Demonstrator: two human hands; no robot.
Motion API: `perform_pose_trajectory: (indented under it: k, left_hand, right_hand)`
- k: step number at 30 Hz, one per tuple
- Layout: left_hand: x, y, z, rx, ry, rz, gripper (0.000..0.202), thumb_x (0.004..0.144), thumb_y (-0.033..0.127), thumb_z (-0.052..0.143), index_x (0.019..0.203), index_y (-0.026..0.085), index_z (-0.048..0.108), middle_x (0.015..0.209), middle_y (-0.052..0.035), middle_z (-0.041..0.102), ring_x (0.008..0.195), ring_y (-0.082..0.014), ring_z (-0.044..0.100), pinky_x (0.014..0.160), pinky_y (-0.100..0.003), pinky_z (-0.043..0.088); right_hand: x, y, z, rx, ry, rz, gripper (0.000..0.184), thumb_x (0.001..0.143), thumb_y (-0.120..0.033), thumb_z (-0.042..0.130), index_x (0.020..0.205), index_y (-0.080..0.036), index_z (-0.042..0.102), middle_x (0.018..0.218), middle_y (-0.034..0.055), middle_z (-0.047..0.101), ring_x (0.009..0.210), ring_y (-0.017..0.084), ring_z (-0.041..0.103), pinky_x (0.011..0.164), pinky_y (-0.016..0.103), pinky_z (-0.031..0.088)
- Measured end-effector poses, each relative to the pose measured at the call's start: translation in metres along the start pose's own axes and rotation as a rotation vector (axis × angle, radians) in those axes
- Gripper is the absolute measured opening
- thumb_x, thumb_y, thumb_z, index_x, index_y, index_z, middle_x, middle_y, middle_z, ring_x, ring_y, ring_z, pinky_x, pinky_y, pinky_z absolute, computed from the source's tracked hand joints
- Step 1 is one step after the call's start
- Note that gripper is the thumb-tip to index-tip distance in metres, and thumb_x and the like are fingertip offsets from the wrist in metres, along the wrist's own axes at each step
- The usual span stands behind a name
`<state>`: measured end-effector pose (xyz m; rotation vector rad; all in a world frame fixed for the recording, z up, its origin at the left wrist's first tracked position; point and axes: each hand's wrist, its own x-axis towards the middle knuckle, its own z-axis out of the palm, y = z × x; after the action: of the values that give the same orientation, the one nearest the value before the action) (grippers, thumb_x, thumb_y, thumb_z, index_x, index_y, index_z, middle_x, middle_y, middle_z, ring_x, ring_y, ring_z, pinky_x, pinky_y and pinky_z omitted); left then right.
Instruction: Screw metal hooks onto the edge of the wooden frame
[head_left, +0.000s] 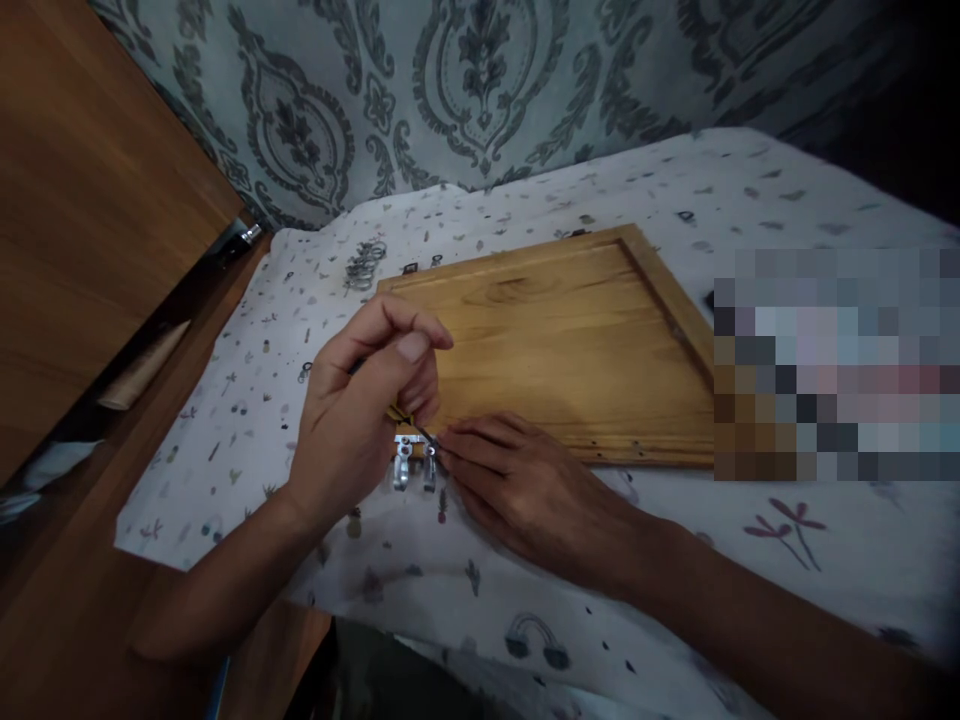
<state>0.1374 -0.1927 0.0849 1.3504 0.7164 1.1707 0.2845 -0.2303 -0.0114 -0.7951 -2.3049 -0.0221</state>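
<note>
My left hand [367,390] is closed around a screwdriver [401,412] with a yellow and black handle, mostly hidden in the fingers. Its thin shaft points down to the right, at the near edge of a wooden board [540,350]. Two shiny metal hooks lie there side by side, a left one [401,468] and a right one [430,468], hanging over the edge. My right hand [532,490] rests palm down along this edge, fingertips pressed together close to the shaft's tip and the right hook. What those fingertips hold, if anything, is hidden.
Beyond the board's left corner lies a pile of metal hooks [365,265]. A white patterned cloth [247,420] covers the table. Several small holes mark the board's near edge. A wooden panel [90,180] stands at left, and a patterned curtain [480,90] behind. A pixelated patch hides the right side.
</note>
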Motion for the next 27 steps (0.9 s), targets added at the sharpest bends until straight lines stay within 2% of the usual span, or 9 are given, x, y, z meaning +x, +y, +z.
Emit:
perform_pose_trajectory:
  k: [4,9,11,13,15,18,21,24,27]
  left_hand:
    - [0.003,-0.002,-0.001,0.004,-0.065,0.012,0.005,0.083,0.016,0.055,0.083,0.018,0.060,0.051,0.0071,0.027,0.045,-0.0063,0.024,0.041,-0.019,0.022]
    - [0.003,-0.001,-0.006,0.011,-0.277,-0.025,0.007,0.083,0.018,0.056,0.089,0.019,0.059,0.049,0.0083,0.028,0.042,-0.0055,0.022,0.043,-0.020,0.021]
    - [0.003,-0.002,-0.008,-0.006,-0.326,-0.018,0.007,0.086,0.019,0.056,0.092,0.019,0.059,0.050,0.0083,0.029,0.042,-0.0057,0.022,0.043,-0.021,0.020]
    - [0.003,-0.003,-0.011,-0.005,-0.316,0.003,0.007,0.087,0.019,0.056,0.093,0.018,0.059,0.052,0.0076,0.032,0.044,-0.0064,0.025,0.045,-0.021,0.023]
    - [0.002,-0.003,-0.014,0.060,-0.265,0.023,0.007,0.089,0.023,0.057,0.095,0.018,0.060,0.056,0.0056,0.040,0.049,-0.0080,0.034,0.049,-0.022,0.031]
    - [0.000,-0.001,-0.017,0.266,-0.185,0.036,0.022,0.093,0.039,0.059,0.101,0.019,0.061,0.070,0.0005,0.053,0.066,-0.0117,0.049,0.063,-0.024,0.042]
    - [-0.003,0.005,-0.017,0.476,-0.126,0.090,0.032,0.092,0.049,0.059,0.102,0.019,0.063,0.080,-0.0022,0.057,0.076,-0.0130,0.054,0.070,-0.024,0.043]
    - [-0.005,0.010,-0.014,0.590,-0.089,0.181,0.029,0.093,0.045,0.059,0.095,0.017,0.062,0.076,-0.0009,0.055,0.073,-0.0120,0.052,0.069,-0.024,0.043]
    - [-0.006,0.010,-0.013,0.614,-0.082,0.222,0.021,0.094,0.038,0.058,0.092,0.017,0.060,0.075,-0.0001,0.054,0.073,-0.0118,0.052,0.069,-0.025,0.044]
  right_hand:
    - [0.000,0.000,0.000,0.007,-0.018,0.011,0.022,0.095,-0.013,0.050,0.095,-0.012,0.072,0.104,0.0129,0.075,0.093,0.023,0.068,0.085,0.041,0.056]
    - [0.000,0.001,0.001,0.023,-0.016,0.005,0.021,0.095,-0.012,0.050,0.097,-0.011,0.070,0.101,0.0124,0.075,0.091,0.024,0.068,0.083,0.041,0.056]
    - [0.000,0.001,0.001,0.022,-0.008,0.002,0.021,0.095,-0.011,0.049,0.097,-0.010,0.070,0.099,0.0123,0.075,0.090,0.024,0.068,0.082,0.041,0.056]
    - [0.000,0.001,0.002,0.015,-0.004,-0.003,0.021,0.095,-0.011,0.049,0.097,-0.010,0.070,0.101,0.0126,0.076,0.090,0.024,0.068,0.082,0.041,0.056]
    - [0.000,0.002,0.002,0.008,-0.002,-0.006,0.021,0.094,-0.011,0.050,0.096,-0.010,0.071,0.102,0.0127,0.076,0.091,0.024,0.068,0.083,0.041,0.056]
    - [-0.001,0.002,0.003,0.011,0.005,-0.007,0.021,0.094,-0.011,0.051,0.096,-0.009,0.071,0.103,0.0134,0.076,0.094,0.025,0.068,0.084,0.041,0.056]
    - [-0.001,0.002,0.004,0.013,0.027,-0.014,0.021,0.094,-0.011,0.051,0.097,-0.007,0.072,0.104,0.0149,0.076,0.093,0.026,0.068,0.083,0.042,0.057]
    - [0.001,0.001,0.003,0.008,0.041,-0.013,0.022,0.094,-0.011,0.050,0.095,-0.008,0.072,0.102,0.0143,0.076,0.091,0.025,0.068,0.082,0.041,0.057]
    - [0.002,0.000,0.001,0.001,0.054,-0.017,0.022,0.094,-0.010,0.050,0.094,-0.008,0.072,0.100,0.0133,0.076,0.091,0.025,0.068,0.083,0.040,0.057]
